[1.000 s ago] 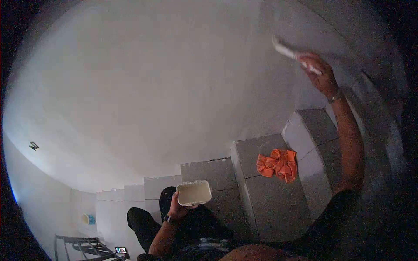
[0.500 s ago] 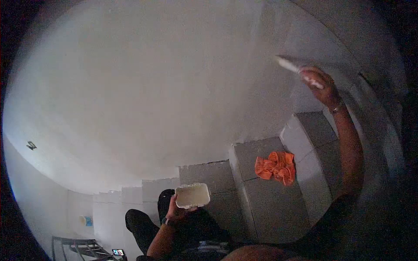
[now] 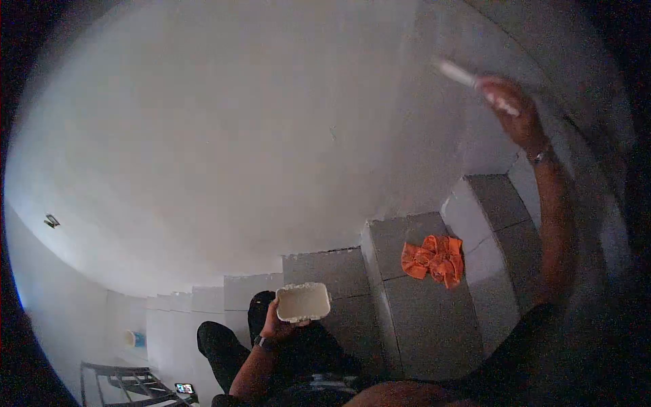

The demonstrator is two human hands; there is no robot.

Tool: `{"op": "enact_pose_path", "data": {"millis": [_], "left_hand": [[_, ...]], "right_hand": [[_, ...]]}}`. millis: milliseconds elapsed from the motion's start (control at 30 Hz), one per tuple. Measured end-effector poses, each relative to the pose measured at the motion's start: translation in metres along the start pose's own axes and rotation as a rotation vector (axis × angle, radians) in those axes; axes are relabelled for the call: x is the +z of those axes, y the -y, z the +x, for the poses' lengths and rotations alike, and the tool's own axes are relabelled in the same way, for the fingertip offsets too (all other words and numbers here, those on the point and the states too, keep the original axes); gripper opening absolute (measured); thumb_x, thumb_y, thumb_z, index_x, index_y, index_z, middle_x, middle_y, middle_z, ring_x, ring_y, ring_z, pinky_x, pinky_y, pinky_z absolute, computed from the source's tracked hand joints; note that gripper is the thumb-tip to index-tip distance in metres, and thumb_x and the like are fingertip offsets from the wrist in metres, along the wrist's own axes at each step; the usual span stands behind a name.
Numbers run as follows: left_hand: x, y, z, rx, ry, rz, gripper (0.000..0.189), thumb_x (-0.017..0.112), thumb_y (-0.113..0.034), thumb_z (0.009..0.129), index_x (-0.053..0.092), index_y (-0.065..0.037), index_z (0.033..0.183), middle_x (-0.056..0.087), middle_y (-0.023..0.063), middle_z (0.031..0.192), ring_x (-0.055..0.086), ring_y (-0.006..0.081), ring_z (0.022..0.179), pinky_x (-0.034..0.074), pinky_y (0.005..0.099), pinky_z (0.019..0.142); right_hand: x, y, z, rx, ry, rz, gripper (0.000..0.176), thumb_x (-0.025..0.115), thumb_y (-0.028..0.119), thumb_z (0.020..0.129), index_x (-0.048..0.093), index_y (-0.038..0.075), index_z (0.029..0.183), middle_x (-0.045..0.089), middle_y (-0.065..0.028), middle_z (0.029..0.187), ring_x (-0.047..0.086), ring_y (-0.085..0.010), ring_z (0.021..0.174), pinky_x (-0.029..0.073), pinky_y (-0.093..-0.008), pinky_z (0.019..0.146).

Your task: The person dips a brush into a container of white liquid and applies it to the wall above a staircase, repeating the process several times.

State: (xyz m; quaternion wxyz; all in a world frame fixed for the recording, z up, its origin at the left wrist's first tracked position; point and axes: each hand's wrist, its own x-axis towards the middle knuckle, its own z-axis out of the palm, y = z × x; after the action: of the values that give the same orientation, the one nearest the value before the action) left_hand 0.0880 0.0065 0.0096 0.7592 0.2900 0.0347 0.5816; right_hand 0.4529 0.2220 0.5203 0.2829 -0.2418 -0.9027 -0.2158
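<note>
Raised at the upper right, my right hand (image 3: pixel 508 108) is closed around the handle of a paintbrush (image 3: pixel 458 73). The brush is pale and blurred, its tip pointing up and left and overlapping the white wall (image 3: pixel 271 136). Low in the middle, my left hand (image 3: pixel 274 327) grips the left side of a white rectangular tub (image 3: pixel 303 302). Whitish paint shows inside the tub, and its rim looks smeared. The tub is held above my dark-trousered legs.
Grey tiled stairs (image 3: pixel 427 325) run along the foot of the wall. A crumpled orange cloth (image 3: pixel 434 260) lies on one step. Far down at the left are a white and blue bucket (image 3: pixel 135 339), a dark metal railing (image 3: pixel 122 380) and a lit phone (image 3: pixel 184 389). A wall socket box (image 3: pixel 51 221) sits at the left.
My right hand has moved up and slightly right with the paintbrush. My left hand and the tub keep almost the same place; the view has shifted a little.
</note>
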Motion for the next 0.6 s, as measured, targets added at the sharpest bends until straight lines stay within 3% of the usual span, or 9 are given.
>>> {"op": "enact_pose_path", "data": {"millis": [67, 133, 267, 433, 500, 600], "left_hand": [[0.008, -0.005, -0.004, -0.036, -0.053, 0.074, 0.063, 0.043, -0.051, 0.078, 0.031, -0.011, 0.125, 0.037, 0.0131, 0.125, 0.041, 0.0326, 0.11, 0.038, 0.05, 0.085], [0.025, -0.008, -0.001, -0.175, -0.522, -0.115, 0.064, 0.043, -0.052, 0.077, 0.032, -0.011, 0.125, 0.037, 0.0126, 0.125, 0.042, 0.0323, 0.109, 0.04, 0.0506, 0.083], [0.022, -0.006, -0.005, -0.175, -0.461, -0.072, 0.064, 0.044, -0.052, 0.077, 0.033, -0.011, 0.124, 0.038, 0.0127, 0.124, 0.043, 0.0326, 0.108, 0.04, 0.0518, 0.083], [0.062, -0.022, 0.007, -0.171, -0.622, 0.088, 0.064, 0.044, -0.051, 0.076, 0.033, -0.01, 0.124, 0.039, 0.0124, 0.124, 0.042, 0.0329, 0.109, 0.039, 0.0521, 0.083], [0.043, -0.017, 0.003, -0.193, -0.59, -0.013, 0.064, 0.044, -0.051, 0.077, 0.033, -0.01, 0.125, 0.039, 0.0124, 0.124, 0.042, 0.0331, 0.109, 0.039, 0.0519, 0.084], [0.024, -0.012, -0.005, -0.224, -0.542, -0.092, 0.064, 0.043, -0.05, 0.077, 0.032, -0.01, 0.125, 0.039, 0.013, 0.124, 0.042, 0.0333, 0.11, 0.039, 0.0516, 0.084]], "right_hand": [[-0.012, 0.006, 0.02, -0.012, -0.116, -0.149, 0.018, 0.051, 0.01, 0.083, 0.055, 0.008, 0.1, 0.055, -0.008, 0.106, 0.052, -0.0237, 0.1, 0.042, -0.0344, 0.084], [-0.009, -0.003, 0.031, -0.028, -0.228, -0.294, 0.017, 0.05, 0.011, 0.083, 0.056, 0.007, 0.099, 0.055, -0.0086, 0.105, 0.052, -0.024, 0.099, 0.042, -0.0356, 0.084], [0.015, -0.009, 0.019, -0.042, -0.076, -0.082, 0.019, 0.05, 0.011, 0.083, 0.056, 0.006, 0.1, 0.056, -0.0095, 0.104, 0.053, -0.0237, 0.098, 0.042, -0.0345, 0.084], [0.013, 0.001, 0.006, -0.038, 0.076, 0.143, 0.02, 0.05, 0.011, 0.083, 0.055, 0.005, 0.101, 0.056, -0.0093, 0.104, 0.053, -0.0229, 0.097, 0.043, -0.0318, 0.081], [0.005, -0.007, 0.009, -0.014, -0.237, -0.122, 0.018, 0.05, 0.01, 0.083, 0.055, 0.003, 0.099, 0.056, -0.0094, 0.103, 0.053, -0.0221, 0.096, 0.044, -0.0316, 0.079], [-0.001, -0.02, 0.017, 0.029, -0.199, -0.369, 0.017, 0.05, 0.01, 0.083, 0.056, 0.004, 0.098, 0.056, -0.0089, 0.102, 0.054, -0.0216, 0.095, 0.044, -0.0317, 0.078]]}}
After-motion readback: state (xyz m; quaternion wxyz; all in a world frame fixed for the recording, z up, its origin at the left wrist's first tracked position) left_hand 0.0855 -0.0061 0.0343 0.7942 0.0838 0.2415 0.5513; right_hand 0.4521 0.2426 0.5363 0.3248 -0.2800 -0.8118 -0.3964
